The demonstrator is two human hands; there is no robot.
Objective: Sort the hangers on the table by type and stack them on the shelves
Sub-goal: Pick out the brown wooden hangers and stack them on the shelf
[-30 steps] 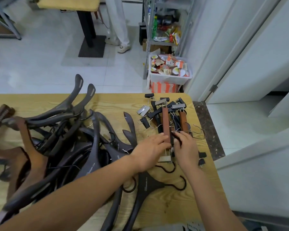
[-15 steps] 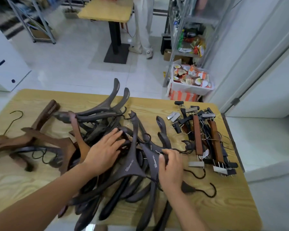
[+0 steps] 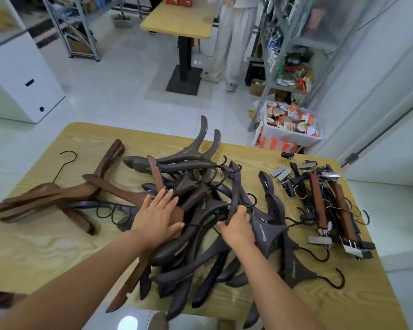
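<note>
now, wood-grain table (image 3: 57,246), tile floor (image 3: 119,96); left hand (image 3: 159,216) flat on hangers (image 3: 191,248), right hand (image 3: 237,232) round dark hanger (image 3: 234,189)

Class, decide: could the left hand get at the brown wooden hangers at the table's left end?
Probably yes: the left hand is open, and the brown wooden hangers lie uncovered beside it.

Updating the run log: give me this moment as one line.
stage: sorting on table | left hand: flat on dark hanger pile | right hand: gripping one dark hanger | clip hangers: grouped at right
</note>
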